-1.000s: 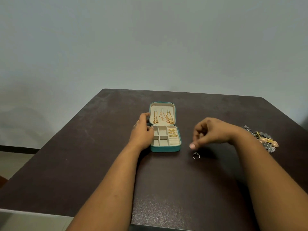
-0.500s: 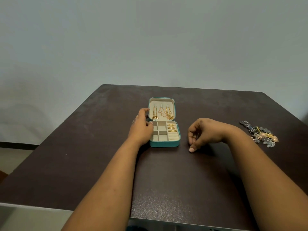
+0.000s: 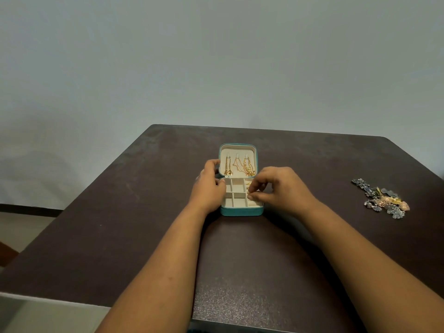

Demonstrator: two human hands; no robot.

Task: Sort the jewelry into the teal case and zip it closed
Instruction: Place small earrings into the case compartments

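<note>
At frame centre the open teal case [image 3: 241, 211] sits on the dark table [image 3: 120, 212], gold chains [image 3: 240, 167] hung in its lid. The left hand [image 3: 208, 188] grips its left edge; the right hand [image 3: 276, 188] pinches fingertips [image 3: 252, 195] over the ring slots, its contents too small to tell. Seating a ring seems underway; next comes the jewelry pile [image 3: 382, 198] at right.
</note>
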